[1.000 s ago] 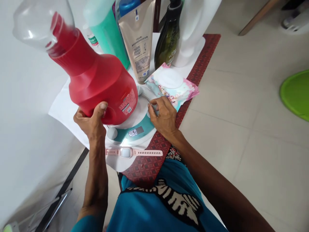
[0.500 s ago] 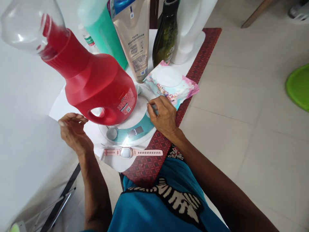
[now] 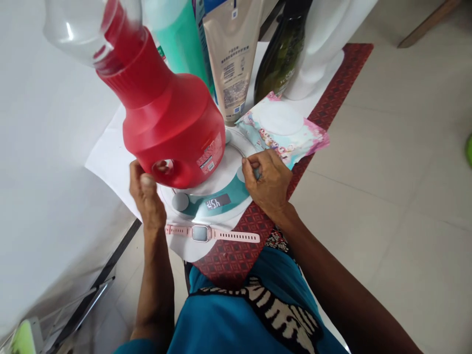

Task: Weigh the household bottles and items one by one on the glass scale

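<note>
A large red detergent jug (image 3: 173, 128) with a clear cap stands on a round glass kitchen scale (image 3: 195, 212) with a teal band and lit digits on its display. My left hand (image 3: 149, 201) is at the jug's handle, its fingers behind it and partly showing through the handle hole, its thumb in front. Resting at the scale's right side, my right hand (image 3: 269, 182) is curled with thumb and forefinger together; nothing held shows in it. A pink-strapped watch (image 3: 200, 233) lies in front of the scale.
Behind the scale stand a beige tube (image 3: 236, 64), a green bottle (image 3: 180, 44), a dark olive bottle (image 3: 278, 56) and a white jug (image 3: 324, 44). A wipes packet (image 3: 283, 129) lies to the right. A wall (image 3: 55, 157) bounds the left; tiled floor (image 3: 398, 162) lies right.
My left hand has moved from beside the jug onto its handle. The right hand stays at the scale's edge. Digits now show clearly on the display. The view has shifted left.
</note>
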